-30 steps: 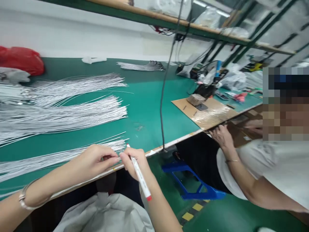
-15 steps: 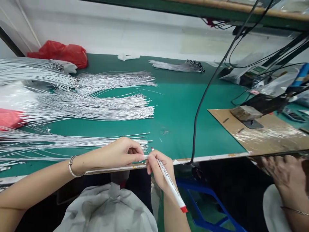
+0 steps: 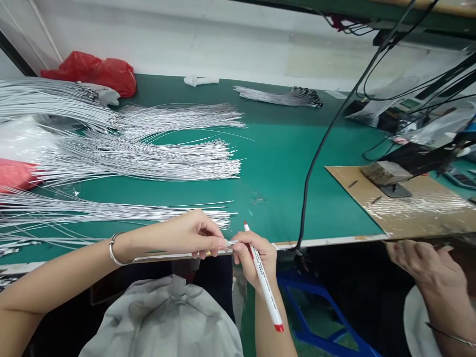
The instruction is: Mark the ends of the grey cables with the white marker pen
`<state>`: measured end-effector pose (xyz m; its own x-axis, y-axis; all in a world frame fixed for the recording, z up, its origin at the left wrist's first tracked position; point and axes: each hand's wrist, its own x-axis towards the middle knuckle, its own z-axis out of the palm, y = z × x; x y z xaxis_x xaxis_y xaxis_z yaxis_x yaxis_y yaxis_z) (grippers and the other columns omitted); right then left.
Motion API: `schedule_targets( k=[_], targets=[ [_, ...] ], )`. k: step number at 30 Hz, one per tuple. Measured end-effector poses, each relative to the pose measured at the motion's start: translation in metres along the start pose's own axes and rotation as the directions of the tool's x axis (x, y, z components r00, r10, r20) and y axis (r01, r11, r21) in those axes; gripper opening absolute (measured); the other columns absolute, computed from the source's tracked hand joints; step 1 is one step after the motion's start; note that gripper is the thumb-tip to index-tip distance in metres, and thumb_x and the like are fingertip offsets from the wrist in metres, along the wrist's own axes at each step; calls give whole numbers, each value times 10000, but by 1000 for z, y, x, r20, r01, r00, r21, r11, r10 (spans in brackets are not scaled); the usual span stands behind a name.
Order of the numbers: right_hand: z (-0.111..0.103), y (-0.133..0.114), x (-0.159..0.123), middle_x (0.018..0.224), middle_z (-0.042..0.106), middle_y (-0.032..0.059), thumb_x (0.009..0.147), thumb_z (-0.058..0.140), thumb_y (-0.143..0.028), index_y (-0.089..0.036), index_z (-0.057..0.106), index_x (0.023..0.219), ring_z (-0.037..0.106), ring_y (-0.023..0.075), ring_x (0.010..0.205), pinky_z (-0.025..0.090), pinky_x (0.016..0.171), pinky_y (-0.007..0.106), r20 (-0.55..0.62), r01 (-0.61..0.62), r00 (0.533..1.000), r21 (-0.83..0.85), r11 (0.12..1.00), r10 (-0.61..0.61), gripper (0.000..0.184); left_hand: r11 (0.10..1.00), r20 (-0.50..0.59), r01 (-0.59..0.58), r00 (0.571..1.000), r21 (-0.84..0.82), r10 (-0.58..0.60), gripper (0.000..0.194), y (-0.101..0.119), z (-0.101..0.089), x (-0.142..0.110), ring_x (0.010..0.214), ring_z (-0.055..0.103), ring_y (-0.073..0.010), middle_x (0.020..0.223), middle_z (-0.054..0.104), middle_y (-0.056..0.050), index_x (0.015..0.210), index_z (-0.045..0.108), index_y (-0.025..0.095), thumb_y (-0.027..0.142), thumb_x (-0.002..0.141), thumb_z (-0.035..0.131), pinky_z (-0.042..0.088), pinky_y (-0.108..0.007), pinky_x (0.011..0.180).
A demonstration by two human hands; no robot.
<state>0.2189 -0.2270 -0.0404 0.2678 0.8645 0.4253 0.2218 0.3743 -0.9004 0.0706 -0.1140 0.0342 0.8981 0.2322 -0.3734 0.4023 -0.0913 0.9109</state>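
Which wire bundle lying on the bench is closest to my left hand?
The frontmost bundle, lying just beyond your left hand; the other bundles lie farther back, toward the wall.

The left hand [image 3: 203,234] and right hand [image 3: 260,254] pinch thin wires [image 3: 232,243] at the edge of the green surface [image 3: 277,198]. The right also grips a red-and-white marker [image 3: 266,290]. Wire bundles [image 3: 208,161] lie beyond.

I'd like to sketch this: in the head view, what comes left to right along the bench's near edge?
Silver bracelet, left hand, right hand holding a white marker, black cable's lower end, co-worker's hand.
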Motion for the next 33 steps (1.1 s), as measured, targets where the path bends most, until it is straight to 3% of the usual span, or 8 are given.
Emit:
schedule_targets(
  k=[3,6,9,13,20,24,27,33],
  targets=[
    [2,6,2,454,499,-46,833,596,-263,-202,641,710,432,83,401,335,443,223,-33,95,995,97,991,-93,145,999,54,11,998,-38,-9,350,0,-1,1,538,509,-92,637,560,-10,730,630,125,455,824,563,424,-191,496],
    [4,6,1,451,499,-46,820,610,-308,-198,638,711,435,87,398,338,439,227,-90,62,995,116,991,-51,157,998,-6,-22,1000,-55,22,360,-1,1,1,521,476,-82,625,548,-5,749,637,120,464,826,562,390,-185,469],
    [6,-3,0,433,489,-61,793,631,-294,-187,599,685,421,75,362,315,396,204,-78,-71,994,31,997,74,155,984,-147,-105,981,144,127,373,1,5,-2,507,409,-70,587,522,9,759,658,126,450,867,509,286,-189,438],
    [9,-20,0,407,471,-57,837,557,-300,-184,526,588,415,73,369,333,408,199,-96,-169,982,-74,983,162,276,881,-177,-178,944,439,279,336,6,8,-5,571,448,-77,645,583,5,812,692,147,358,913,452,298,-207,517],
    [1,-22,2,430,491,-49,856,515,-249,-187,523,594,425,75,379,345,427,208,6,-40,999,-209,977,42,269,956,-128,-96,982,278,136,395,4,8,-6,475,453,-74,561,547,14,820,650,134,447,911,427,275,-182,424],
    [-1,-14,-3,474,566,-50,855,523,-258,-191,640,848,505,93,409,413,455,210,-102,-82,993,-161,983,66,135,947,-144,-98,978,305,147,375,1,8,-6,459,468,-72,557,546,15,853,650,145,432,918,418,293,-169,419],
    [2,-10,-12,572,651,-26,889,458,-225,-200,607,1137,587,118,506,489,575,253,-265,-74,964,-188,979,22,291,952,-152,-82,980,296,131,382,3,8,-4,453,465,-70,555,555,8,790,635,138,424,919,417,312,-165,427],
    [16,3,-28,651,682,-1,850,475,-89,-208,430,1363,601,129,533,521,672,300,-174,69,973,-406,911,-151,529,963,-150,-25,986,267,67,412,9,6,3,407,328,-63,493,457,34,793,645,154,462,915,400,210,-184,372]
  ],
)
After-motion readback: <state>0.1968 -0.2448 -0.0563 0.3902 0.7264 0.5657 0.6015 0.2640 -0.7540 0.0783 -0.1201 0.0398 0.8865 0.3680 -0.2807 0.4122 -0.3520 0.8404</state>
